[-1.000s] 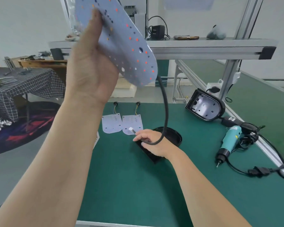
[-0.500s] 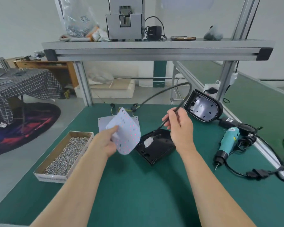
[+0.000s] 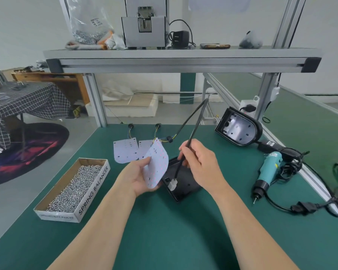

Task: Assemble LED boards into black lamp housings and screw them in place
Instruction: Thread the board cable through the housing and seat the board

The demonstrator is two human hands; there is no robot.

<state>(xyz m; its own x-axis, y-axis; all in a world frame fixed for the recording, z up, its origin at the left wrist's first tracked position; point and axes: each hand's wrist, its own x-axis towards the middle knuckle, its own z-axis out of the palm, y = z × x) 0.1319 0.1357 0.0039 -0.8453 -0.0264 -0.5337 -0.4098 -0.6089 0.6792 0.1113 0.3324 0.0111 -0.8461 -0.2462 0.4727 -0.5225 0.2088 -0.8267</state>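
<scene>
LED board: left hand is gripping its lower edge, holding it tilted just left of the black lamp housing, which is lying mid-table. Black cable: right hand is pinching it, its white connector hanging over that housing. Second housing is leaning near the table's far right corner. Screw box is sitting by the left edge.

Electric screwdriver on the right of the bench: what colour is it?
The electric screwdriver is teal with a black nose, head view.
</scene>
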